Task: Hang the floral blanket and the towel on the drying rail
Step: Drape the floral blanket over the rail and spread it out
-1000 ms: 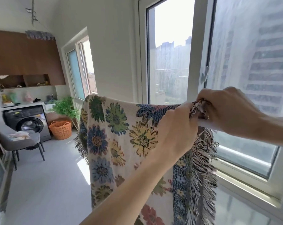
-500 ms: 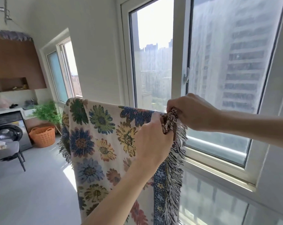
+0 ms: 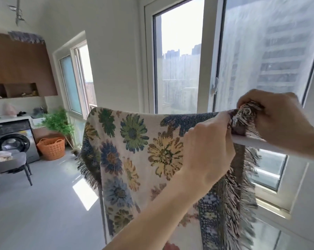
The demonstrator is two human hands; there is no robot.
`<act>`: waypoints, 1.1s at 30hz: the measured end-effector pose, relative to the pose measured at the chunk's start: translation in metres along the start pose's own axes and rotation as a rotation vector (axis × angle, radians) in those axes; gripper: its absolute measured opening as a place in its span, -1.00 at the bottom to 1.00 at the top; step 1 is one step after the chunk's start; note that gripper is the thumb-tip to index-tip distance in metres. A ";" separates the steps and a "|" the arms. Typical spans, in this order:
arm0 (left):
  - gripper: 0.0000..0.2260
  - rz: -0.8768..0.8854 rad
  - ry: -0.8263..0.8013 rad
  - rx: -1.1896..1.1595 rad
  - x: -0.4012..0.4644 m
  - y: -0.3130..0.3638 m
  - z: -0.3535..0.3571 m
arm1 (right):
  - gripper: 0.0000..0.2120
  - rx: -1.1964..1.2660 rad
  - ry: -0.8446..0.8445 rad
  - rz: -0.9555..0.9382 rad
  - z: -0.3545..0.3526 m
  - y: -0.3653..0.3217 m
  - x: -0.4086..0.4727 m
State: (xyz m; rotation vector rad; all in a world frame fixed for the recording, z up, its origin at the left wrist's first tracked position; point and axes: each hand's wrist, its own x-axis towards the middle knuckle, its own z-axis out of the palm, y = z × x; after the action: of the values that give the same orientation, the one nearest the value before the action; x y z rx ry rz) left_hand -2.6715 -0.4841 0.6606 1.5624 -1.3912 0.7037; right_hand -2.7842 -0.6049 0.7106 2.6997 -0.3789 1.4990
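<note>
The floral blanket (image 3: 134, 159), cream with blue, green and yellow flowers and a dark fringe, hangs draped over the white drying rail (image 3: 251, 143) in front of the window. My left hand (image 3: 206, 150) grips the blanket's top edge near its right corner. My right hand (image 3: 278, 121) holds the bunched fringed corner just above the rail. A pale cloth (image 3: 1, 156), possibly the towel, lies on a grey chair at far left.
A large window (image 3: 177, 69) stands right behind the rail. The rack's upright post (image 3: 103, 222) shows under the blanket. A washing machine (image 3: 12, 141), an orange basket (image 3: 51, 147), a green plant (image 3: 59, 121) and the grey chair (image 3: 17, 163) stand at the left.
Both hands keep hold of the blanket's fringed corner. The view has swung, and the top edge now lies stretched flatter along the rail.
</note>
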 end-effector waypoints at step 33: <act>-0.85 -0.027 0.019 -0.277 0.022 0.046 0.016 | -0.67 0.123 0.004 0.106 -0.021 -0.008 -0.022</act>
State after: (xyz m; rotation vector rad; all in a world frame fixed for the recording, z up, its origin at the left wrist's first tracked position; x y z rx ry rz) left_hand -2.7138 -0.5065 0.6847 1.3494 -1.3865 0.4848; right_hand -2.8110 -0.5901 0.7043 2.8113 -0.4512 1.6059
